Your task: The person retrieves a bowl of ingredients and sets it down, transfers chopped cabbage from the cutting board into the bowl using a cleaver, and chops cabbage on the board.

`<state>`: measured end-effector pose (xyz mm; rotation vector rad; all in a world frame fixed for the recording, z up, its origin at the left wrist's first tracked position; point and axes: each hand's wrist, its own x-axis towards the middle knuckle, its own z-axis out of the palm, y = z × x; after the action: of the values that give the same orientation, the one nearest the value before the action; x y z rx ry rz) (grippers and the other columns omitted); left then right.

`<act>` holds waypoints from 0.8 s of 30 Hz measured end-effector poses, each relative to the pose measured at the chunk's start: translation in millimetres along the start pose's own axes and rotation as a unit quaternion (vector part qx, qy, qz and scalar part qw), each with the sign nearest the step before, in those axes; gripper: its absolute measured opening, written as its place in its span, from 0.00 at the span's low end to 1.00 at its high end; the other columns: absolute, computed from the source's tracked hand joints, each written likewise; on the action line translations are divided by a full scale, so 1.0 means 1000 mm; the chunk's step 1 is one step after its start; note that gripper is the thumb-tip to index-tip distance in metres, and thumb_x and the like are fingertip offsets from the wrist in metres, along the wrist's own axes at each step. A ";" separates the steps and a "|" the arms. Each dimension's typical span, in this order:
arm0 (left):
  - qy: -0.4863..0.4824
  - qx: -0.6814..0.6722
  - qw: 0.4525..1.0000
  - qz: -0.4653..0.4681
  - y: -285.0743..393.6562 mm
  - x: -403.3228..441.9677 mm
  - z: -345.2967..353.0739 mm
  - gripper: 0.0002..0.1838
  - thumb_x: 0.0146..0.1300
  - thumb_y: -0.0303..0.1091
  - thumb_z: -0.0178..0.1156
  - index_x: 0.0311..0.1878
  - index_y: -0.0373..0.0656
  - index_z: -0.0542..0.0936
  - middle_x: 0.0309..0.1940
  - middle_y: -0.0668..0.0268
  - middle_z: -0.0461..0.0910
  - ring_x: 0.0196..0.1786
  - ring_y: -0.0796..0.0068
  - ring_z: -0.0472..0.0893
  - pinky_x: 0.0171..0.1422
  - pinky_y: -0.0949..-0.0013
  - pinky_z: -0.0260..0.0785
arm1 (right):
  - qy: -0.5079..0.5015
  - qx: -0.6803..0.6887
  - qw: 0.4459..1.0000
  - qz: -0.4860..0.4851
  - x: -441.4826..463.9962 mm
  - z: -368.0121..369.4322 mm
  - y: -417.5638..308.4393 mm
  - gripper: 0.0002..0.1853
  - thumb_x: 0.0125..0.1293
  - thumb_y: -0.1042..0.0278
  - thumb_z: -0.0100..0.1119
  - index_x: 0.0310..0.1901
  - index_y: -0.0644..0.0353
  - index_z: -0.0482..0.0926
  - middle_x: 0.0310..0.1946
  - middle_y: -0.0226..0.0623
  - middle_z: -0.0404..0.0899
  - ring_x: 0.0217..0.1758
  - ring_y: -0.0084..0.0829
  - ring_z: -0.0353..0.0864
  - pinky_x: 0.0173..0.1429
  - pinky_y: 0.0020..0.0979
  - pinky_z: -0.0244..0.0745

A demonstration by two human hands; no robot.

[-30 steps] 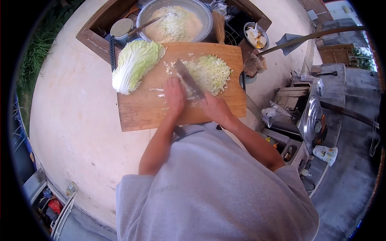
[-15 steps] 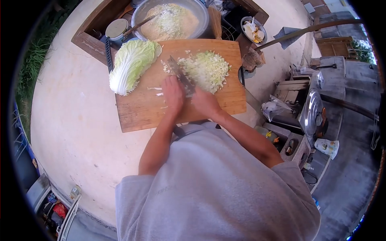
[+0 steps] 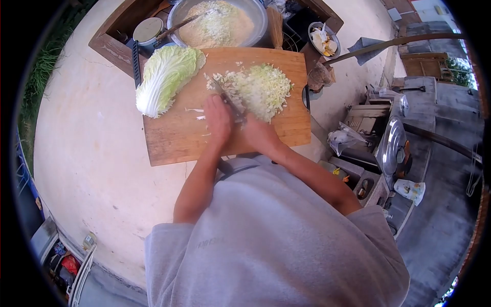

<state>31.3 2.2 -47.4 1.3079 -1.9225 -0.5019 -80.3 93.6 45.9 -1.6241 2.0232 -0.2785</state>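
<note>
My right hand (image 3: 259, 134) is closed round the handle end of a kitchen cleaver (image 3: 229, 99), whose blade slants up and left across the board. Against the blade's near left side are my left hand's (image 3: 219, 120) bunched fingers, pressed together on its back. Finely chopped cabbage (image 3: 266, 88) lies heaped right of the blade, with some bits beyond its tip. A large cut piece of napa cabbage (image 3: 166, 79) rests on the left of the wooden cutting board (image 3: 176, 140). A few pale strips (image 3: 197, 111) lie left of my left hand.
Behind the board stands a big metal basin (image 3: 261, 25) with chopped cabbage, a crumbly tan mix and a stick in it. A lidded tub (image 3: 148, 30) is to its left. A small bowl of scraps (image 3: 324, 40) sits at right. A bent pole (image 3: 399, 41) reaches in from the right.
The cleaver and both hands have shifted slightly up and left over the board. Chopped cabbage now lies closer along the blade. The whole view has drifted a little.
</note>
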 end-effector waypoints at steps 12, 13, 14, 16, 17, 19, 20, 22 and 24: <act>0.028 -0.017 0.999 -0.001 -0.001 -0.001 0.000 0.08 0.59 0.21 0.54 0.42 0.37 0.70 0.39 0.49 0.71 0.44 0.45 0.71 0.50 0.49 0.65 | -0.018 0.056 0.998 -0.030 -0.015 -0.040 -0.003 0.08 0.69 0.68 0.52 0.42 0.65 0.70 0.26 0.62 0.80 0.33 0.65 0.81 0.39 0.60 0.74; 0.020 -0.018 1.000 -0.002 -0.002 -0.002 0.000 0.09 0.59 0.21 0.54 0.42 0.36 0.70 0.39 0.49 0.71 0.44 0.45 0.71 0.51 0.49 0.64 | -0.034 0.050 0.998 -0.019 -0.018 -0.042 -0.002 0.08 0.69 0.68 0.52 0.42 0.65 0.70 0.25 0.62 0.80 0.33 0.64 0.81 0.39 0.60 0.74; 0.013 -0.018 1.000 -0.005 -0.003 -0.002 -0.001 0.09 0.59 0.21 0.54 0.43 0.36 0.70 0.39 0.48 0.70 0.45 0.45 0.70 0.51 0.49 0.64 | -0.049 0.044 0.998 -0.009 -0.019 -0.042 -0.002 0.08 0.69 0.68 0.52 0.42 0.65 0.70 0.25 0.61 0.80 0.33 0.64 0.81 0.39 0.59 0.74; 0.017 -0.011 1.000 -0.005 -0.001 0.001 -0.003 0.09 0.58 0.21 0.54 0.42 0.36 0.70 0.39 0.49 0.71 0.44 0.45 0.72 0.51 0.48 0.64 | -0.039 0.054 0.998 -0.017 -0.015 -0.030 0.000 0.09 0.69 0.68 0.52 0.43 0.64 0.70 0.25 0.61 0.80 0.32 0.62 0.81 0.38 0.59 0.74; 0.018 -0.009 1.000 -0.003 0.001 0.001 -0.004 0.08 0.58 0.22 0.54 0.41 0.37 0.70 0.39 0.49 0.72 0.44 0.44 0.72 0.51 0.48 0.65 | -0.032 0.059 0.998 -0.019 -0.014 -0.022 0.001 0.09 0.69 0.68 0.52 0.43 0.64 0.70 0.25 0.60 0.79 0.32 0.62 0.81 0.38 0.58 0.74; 0.004 -0.001 1.000 -0.008 0.002 -0.001 -0.002 0.10 0.57 0.22 0.55 0.43 0.36 0.70 0.39 0.49 0.72 0.44 0.45 0.72 0.51 0.48 0.65 | -0.023 0.066 0.997 0.024 0.003 0.000 0.000 0.10 0.69 0.66 0.52 0.46 0.63 0.71 0.31 0.63 0.81 0.38 0.66 0.81 0.43 0.60 0.73; 0.001 0.006 1.000 -0.008 0.001 0.000 -0.003 0.11 0.56 0.22 0.55 0.43 0.36 0.70 0.39 0.49 0.72 0.45 0.45 0.72 0.52 0.48 0.65 | -0.017 0.070 0.997 0.042 0.009 0.006 0.000 0.11 0.69 0.65 0.51 0.47 0.62 0.72 0.34 0.64 0.81 0.41 0.67 0.81 0.45 0.61 0.73; 0.001 -0.012 1.000 -0.006 0.002 0.002 -0.008 0.09 0.58 0.22 0.56 0.43 0.36 0.71 0.39 0.49 0.73 0.45 0.45 0.73 0.52 0.48 0.65 | -0.004 0.071 0.996 0.050 0.009 0.005 -0.006 0.11 0.69 0.64 0.52 0.46 0.62 0.73 0.33 0.63 0.81 0.40 0.67 0.80 0.45 0.61 0.73; -0.003 -0.047 0.999 -0.013 0.005 0.003 -0.011 0.07 0.60 0.23 0.56 0.42 0.36 0.73 0.39 0.49 0.73 0.45 0.45 0.73 0.52 0.48 0.65 | 0.043 0.074 0.996 0.029 0.006 0.008 0.000 0.10 0.70 0.64 0.53 0.44 0.62 0.72 0.30 0.60 0.80 0.36 0.65 0.80 0.41 0.60 0.73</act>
<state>36.3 2.2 -35.6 1.2743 -1.8659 -0.6013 -77.2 89.2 37.6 -1.4844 2.0566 -0.4732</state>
